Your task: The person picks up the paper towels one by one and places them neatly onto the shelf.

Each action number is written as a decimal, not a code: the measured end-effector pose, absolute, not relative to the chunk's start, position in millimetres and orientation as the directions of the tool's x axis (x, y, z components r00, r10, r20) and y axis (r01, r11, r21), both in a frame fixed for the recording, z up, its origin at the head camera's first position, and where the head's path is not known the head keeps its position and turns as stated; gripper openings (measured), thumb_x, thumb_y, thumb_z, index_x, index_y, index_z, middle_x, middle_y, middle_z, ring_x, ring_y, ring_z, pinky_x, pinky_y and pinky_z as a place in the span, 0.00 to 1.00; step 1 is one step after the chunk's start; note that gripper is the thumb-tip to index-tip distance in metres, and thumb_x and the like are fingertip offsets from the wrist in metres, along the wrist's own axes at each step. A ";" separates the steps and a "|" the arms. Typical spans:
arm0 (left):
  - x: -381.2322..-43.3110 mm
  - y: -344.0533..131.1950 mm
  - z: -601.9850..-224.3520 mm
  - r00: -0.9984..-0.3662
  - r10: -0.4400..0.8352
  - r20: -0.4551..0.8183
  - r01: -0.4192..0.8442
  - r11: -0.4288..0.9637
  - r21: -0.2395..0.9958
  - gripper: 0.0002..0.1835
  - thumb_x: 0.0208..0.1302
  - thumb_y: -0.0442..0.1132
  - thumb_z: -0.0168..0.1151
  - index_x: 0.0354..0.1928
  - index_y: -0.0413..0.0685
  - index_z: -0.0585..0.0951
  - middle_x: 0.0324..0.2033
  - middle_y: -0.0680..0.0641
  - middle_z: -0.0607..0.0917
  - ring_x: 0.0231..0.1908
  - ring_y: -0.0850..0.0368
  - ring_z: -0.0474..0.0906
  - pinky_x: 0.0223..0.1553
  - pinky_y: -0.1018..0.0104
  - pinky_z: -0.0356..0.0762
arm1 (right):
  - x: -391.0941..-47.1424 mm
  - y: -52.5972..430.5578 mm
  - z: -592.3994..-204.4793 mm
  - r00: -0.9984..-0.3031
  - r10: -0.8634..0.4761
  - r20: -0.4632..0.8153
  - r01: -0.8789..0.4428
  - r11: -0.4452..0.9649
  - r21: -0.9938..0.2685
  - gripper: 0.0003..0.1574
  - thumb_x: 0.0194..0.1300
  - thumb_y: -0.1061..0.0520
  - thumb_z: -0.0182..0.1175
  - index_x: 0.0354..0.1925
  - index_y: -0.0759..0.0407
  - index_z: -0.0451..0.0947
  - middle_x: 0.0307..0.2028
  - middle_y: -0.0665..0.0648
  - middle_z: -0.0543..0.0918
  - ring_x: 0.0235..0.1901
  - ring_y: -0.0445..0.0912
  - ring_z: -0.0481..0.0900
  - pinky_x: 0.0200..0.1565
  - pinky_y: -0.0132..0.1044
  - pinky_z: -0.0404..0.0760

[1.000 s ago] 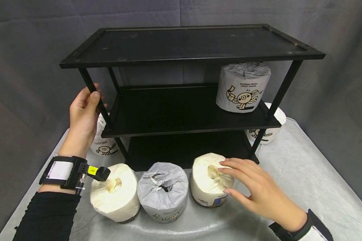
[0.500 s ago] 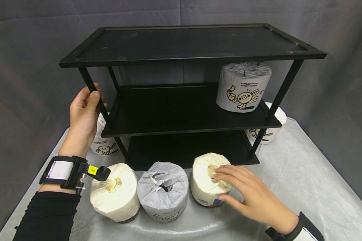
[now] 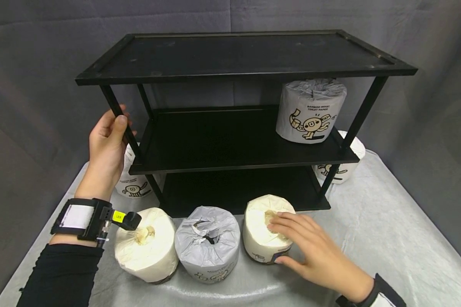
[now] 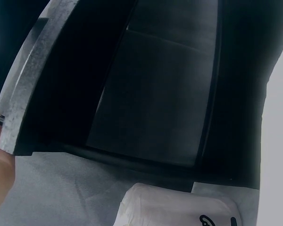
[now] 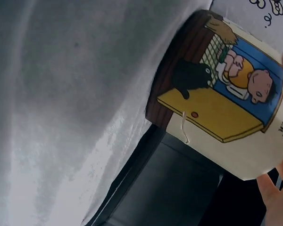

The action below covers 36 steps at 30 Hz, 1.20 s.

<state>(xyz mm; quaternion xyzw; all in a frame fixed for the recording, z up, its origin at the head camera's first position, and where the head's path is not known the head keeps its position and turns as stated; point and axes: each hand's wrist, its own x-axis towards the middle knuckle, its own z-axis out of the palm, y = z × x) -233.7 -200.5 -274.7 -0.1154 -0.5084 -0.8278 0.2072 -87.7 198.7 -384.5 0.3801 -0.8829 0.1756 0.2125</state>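
Observation:
My left hand (image 3: 108, 134) grips the left front post (image 3: 130, 137) of a black shelf rack (image 3: 230, 55). My right hand (image 3: 311, 249) is at a cream-wrapped toilet roll (image 3: 262, 213) on the cloth before the rack. Its fingers stretch over the roll's top near the core hole, while the thumb lies by the near side. The right wrist view shows that roll's cartoon label (image 5: 226, 84) with my fingertips at the frame's right edge. To its left stand a grey-white toilet roll (image 3: 207, 247) and another cream-wrapped toilet roll (image 3: 147, 247).
One white toilet roll (image 3: 311, 113) stands on the middle shelf (image 3: 215, 140) at the right. Another roll (image 3: 132, 181) is beside the rack on the left, partly hidden, and one (image 3: 342, 170) on the right. A grey cloth backdrop (image 3: 426, 128) encloses the sides and back.
My right hand has moved left and slightly down, with its fingers now over the right cream-wrapped roll. The left hand stays on the post. The rolls have not visibly moved.

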 end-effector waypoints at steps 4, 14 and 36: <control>-233.3 -200.5 -275.1 -0.889 -0.230 0.395 0.457 -0.396 0.797 0.12 0.57 0.33 0.62 0.44 0.43 0.81 0.34 0.51 0.79 0.38 0.58 0.71 0.35 0.75 0.79 | -88.7 198.0 -387.7 -0.583 -0.611 0.535 -0.773 0.621 -0.132 0.50 0.38 0.48 0.73 0.61 0.55 0.70 0.59 0.56 0.77 0.62 0.49 0.67 0.68 0.33 0.53; -233.1 -201.2 -274.6 -0.889 -0.235 0.394 0.458 -0.407 0.791 0.12 0.56 0.34 0.63 0.44 0.43 0.81 0.33 0.51 0.80 0.37 0.58 0.72 0.35 0.75 0.79 | -91.6 194.5 -391.4 -0.532 -0.591 0.607 -0.789 0.605 -0.103 0.47 0.32 0.58 0.74 0.57 0.57 0.74 0.54 0.55 0.81 0.59 0.50 0.71 0.66 0.34 0.58; -233.4 -200.9 -275.4 -0.888 -0.216 0.406 0.460 -0.392 0.797 0.12 0.57 0.33 0.62 0.45 0.44 0.81 0.34 0.52 0.79 0.38 0.58 0.72 0.34 0.75 0.79 | -90.5 195.8 -392.0 -0.488 -0.573 0.658 -0.805 0.588 -0.084 0.45 0.26 0.59 0.74 0.52 0.56 0.78 0.47 0.54 0.84 0.54 0.49 0.74 0.61 0.35 0.62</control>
